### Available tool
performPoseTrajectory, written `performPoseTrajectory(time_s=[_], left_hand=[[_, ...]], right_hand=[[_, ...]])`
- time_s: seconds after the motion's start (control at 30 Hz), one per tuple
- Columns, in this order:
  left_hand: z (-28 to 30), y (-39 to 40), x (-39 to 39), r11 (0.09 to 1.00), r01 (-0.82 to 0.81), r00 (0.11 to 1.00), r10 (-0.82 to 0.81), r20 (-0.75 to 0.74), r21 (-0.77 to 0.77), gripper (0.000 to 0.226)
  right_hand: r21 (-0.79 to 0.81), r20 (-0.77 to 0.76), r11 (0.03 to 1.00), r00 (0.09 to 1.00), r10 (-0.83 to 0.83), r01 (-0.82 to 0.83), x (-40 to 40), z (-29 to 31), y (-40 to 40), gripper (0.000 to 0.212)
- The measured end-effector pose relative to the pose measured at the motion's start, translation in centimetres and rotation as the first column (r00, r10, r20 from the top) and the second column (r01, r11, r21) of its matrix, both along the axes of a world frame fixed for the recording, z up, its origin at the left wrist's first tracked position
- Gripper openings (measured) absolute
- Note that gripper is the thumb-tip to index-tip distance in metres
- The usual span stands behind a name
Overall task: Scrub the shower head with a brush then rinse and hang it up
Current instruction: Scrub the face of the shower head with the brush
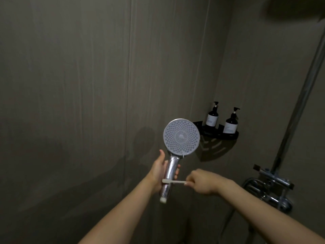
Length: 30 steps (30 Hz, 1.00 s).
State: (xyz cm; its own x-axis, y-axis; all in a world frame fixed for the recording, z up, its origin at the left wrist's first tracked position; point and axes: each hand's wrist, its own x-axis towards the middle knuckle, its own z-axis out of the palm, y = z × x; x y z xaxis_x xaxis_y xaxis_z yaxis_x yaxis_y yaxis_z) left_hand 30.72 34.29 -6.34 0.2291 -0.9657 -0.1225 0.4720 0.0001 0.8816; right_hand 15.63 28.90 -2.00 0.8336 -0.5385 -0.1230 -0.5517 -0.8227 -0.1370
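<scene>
A chrome hand shower head (181, 137) with a round, pale spray face stands upright in front of me, its face turned toward the camera. My left hand (161, 170) grips its chrome handle from behind, fingers curled round the right side. My right hand (202, 182) pinches a white toothbrush (174, 181) by its handle. The brush lies level, its head against the lower part of the shower handle. No hose shows at the handle's white end.
Grey tiled walls surround me. A black corner shelf (219, 136) at the right holds two dark pump bottles (212, 115). A chrome riser pipe (299, 106) runs up the right wall above the mixer valve (270, 187). A dark overhead shower (295, 9) sits at top right.
</scene>
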Motion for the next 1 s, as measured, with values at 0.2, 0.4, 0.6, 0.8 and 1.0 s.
performPoseTrajectory(time_s=[0.2, 0.4, 0.6, 0.8, 1.0], left_hand=[[0.3, -0.3, -0.3, 0.999, 0.020, 0.997, -0.023, 0.072, 0.029, 0.083], [0.0, -0.6, 0.4, 0.998, 0.001, 1.000, -0.002, 0.021, 0.057, 0.082], [0.4, -1.4, -0.3, 0.999, -0.034, 0.999, 0.034, 0.013, 0.041, 0.064], [0.1, -1.3, -0.1, 1.000, -0.015, 1.000, 0.015, 0.007, 0.006, 0.074], [0.4, -1.6, -0.8, 1.000, -0.008, 0.999, 0.007, 0.042, 0.018, 0.075]], right_hand=[[-0.066, 0.187, 0.996, 0.982, -0.039, 0.052, -0.1, 0.9, -0.6, 0.031], [-0.214, -0.055, 0.964, 0.987, 0.149, -0.157, -1.4, -0.2, 1.0, 0.027], [-0.237, 0.082, 0.971, 0.996, 0.024, -0.004, -1.6, 0.8, -0.2, 0.030], [-0.075, 0.074, 0.997, 0.997, -0.019, 0.025, -2.6, -0.1, -0.7, 0.032], [-0.014, 0.183, 0.992, 0.975, -0.122, 0.126, -2.2, 0.4, -1.4, 0.033]])
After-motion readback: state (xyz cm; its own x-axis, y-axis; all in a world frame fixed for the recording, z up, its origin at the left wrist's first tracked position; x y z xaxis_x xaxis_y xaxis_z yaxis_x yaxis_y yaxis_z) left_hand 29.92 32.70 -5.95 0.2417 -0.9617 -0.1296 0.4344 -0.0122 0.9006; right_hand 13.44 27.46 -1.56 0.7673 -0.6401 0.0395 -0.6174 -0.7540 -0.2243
